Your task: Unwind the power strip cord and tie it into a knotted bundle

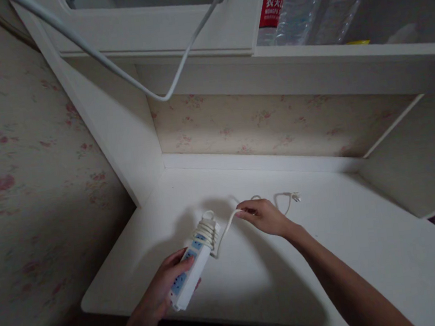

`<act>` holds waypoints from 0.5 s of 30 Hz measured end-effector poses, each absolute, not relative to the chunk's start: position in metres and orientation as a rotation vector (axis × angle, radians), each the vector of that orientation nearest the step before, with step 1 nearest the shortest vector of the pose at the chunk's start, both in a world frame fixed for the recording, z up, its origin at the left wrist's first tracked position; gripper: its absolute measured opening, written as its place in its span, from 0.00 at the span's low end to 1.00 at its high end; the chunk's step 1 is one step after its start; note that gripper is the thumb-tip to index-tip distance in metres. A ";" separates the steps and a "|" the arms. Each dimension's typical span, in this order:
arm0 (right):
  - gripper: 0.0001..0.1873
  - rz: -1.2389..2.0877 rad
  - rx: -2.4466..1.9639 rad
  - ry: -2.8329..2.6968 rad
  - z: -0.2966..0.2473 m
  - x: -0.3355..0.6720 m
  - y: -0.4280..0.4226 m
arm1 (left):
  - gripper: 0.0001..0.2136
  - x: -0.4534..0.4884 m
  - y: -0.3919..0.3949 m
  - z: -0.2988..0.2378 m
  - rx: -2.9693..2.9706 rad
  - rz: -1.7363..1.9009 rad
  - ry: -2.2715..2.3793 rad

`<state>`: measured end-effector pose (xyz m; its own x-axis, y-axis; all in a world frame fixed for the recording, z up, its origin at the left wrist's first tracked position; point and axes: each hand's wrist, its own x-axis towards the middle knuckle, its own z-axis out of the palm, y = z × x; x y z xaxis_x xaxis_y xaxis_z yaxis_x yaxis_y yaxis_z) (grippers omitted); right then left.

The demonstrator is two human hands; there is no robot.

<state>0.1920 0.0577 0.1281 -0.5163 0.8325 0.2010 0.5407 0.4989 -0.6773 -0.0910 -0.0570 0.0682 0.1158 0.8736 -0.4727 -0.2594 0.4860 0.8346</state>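
Observation:
My left hand (pixel 164 285) is closed around a white power strip (pixel 192 269) with blue sockets, held just above the white desk (pixel 328 255). Several turns of its white cord (pixel 206 231) are wound round the strip's far end. From there the cord runs right to my right hand (pixel 264 216), which pinches it above the desk. Beyond that hand the cord loops on the desk and ends in a white plug (pixel 294 197).
A white shelf unit (pixel 204 40) hangs above the desk with plastic water bottles (pixel 294 4) on it. A thick white cable (pixel 122 74) droops across its front. Floral wallpaper (pixel 28 177) covers the wall to the left and behind the desk.

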 end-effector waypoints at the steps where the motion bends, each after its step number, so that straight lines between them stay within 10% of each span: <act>1: 0.15 0.903 -1.113 -2.241 0.132 0.198 0.054 | 0.21 -0.092 -0.056 0.069 0.653 0.956 1.169; 6: 0.22 1.505 -0.972 -2.416 0.144 0.203 0.025 | 0.16 -0.093 -0.050 0.081 0.724 0.997 1.103; 15: 0.15 1.634 -0.741 -2.727 0.083 0.146 -0.009 | 0.20 -0.071 -0.048 0.083 0.791 0.870 1.016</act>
<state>0.1458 -0.0085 0.0832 -0.8897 0.3165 -0.3290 0.4394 0.3982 -0.8052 -0.0715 -0.0478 0.0834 0.2720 0.8869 -0.3734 -0.2325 0.4371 0.8688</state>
